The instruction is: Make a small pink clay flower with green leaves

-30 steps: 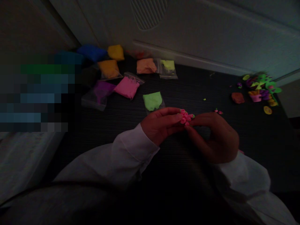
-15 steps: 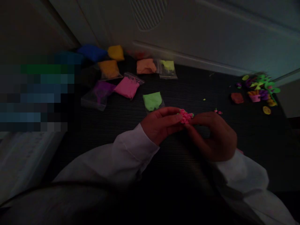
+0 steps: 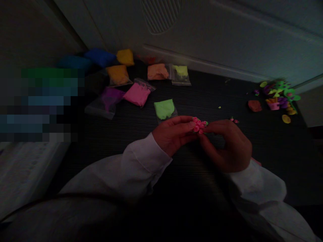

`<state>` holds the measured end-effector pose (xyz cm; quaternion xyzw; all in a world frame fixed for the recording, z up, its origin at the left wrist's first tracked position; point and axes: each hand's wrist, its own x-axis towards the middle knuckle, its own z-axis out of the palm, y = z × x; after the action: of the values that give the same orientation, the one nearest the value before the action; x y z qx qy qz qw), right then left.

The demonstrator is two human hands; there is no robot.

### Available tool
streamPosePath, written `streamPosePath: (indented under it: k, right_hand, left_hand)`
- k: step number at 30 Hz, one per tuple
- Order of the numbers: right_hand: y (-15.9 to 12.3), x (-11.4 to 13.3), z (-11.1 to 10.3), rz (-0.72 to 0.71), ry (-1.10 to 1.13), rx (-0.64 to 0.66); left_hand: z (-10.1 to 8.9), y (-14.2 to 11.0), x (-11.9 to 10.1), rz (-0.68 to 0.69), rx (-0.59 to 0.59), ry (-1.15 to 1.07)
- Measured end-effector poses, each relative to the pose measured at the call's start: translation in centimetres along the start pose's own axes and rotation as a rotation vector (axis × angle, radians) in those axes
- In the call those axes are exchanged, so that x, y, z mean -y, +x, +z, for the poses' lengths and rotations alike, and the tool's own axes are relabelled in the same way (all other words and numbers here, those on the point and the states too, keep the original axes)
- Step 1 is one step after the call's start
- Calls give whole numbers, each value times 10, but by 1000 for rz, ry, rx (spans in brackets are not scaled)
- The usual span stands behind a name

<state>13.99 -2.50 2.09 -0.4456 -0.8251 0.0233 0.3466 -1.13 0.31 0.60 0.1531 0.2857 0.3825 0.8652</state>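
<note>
A small cluster of pink clay flowers [image 3: 199,125] with bits of green is held above the dark table. My left hand [image 3: 174,132] is closed on its left side, the thumb pressing on top. My right hand [image 3: 228,144] reaches in from the right, its thumb and fingertips pinched at the cluster's right edge. Whether a separate small piece sits in that pinch is hidden. Just beyond my left hand lies a bag of light green clay [image 3: 164,109]. Tiny pink and green pieces [image 3: 234,120] rest past my right hand.
Bags of pink clay [image 3: 137,93], purple clay [image 3: 111,97], orange clay [image 3: 118,74], peach clay [image 3: 157,71] and yellow clay [image 3: 180,71] lie across the back left. At the right are a reddish-brown lump [image 3: 254,106] and colourful clay flowers [image 3: 282,94]. A pale panel [image 3: 202,37] rises behind.
My right hand has shifted very slightly left and up against the flower cluster. My left hand stays nearly in place with its hold unchanged.
</note>
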Motion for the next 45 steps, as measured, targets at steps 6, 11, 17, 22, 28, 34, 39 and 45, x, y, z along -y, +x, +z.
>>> streamPosePath:
  k: [6, 11, 17, 22, 28, 34, 39, 45]
  right_hand:
    - [0, 0, 2, 13, 19, 4]
    - [1, 2, 2, 1, 27, -3]
    - [2, 1, 3, 18, 50, -20]
    - [0, 0, 4, 63, 115, -42]
    - [-2, -1, 9, 171, 229, -95]
    - [-3, 0, 10, 213, 275, -93]
    - [-4, 0, 10, 217, 287, -95]
    - [-5, 0, 11, 224, 275, -117]
  left_hand:
    - [-1, 1, 1, 3, -31, -9]
    - [-1, 1, 1, -7, -30, -7]
    - [-1, 1, 0, -13, -18, 13]
    - [-1, 1, 0, -11, -38, 21]
    - [-1, 0, 0, -5, -47, 20]
    - [0, 1, 0, -5, -63, 10]
    - [0, 0, 0, -4, -46, 4]
    - [-1, 1, 0, -14, -38, 9]
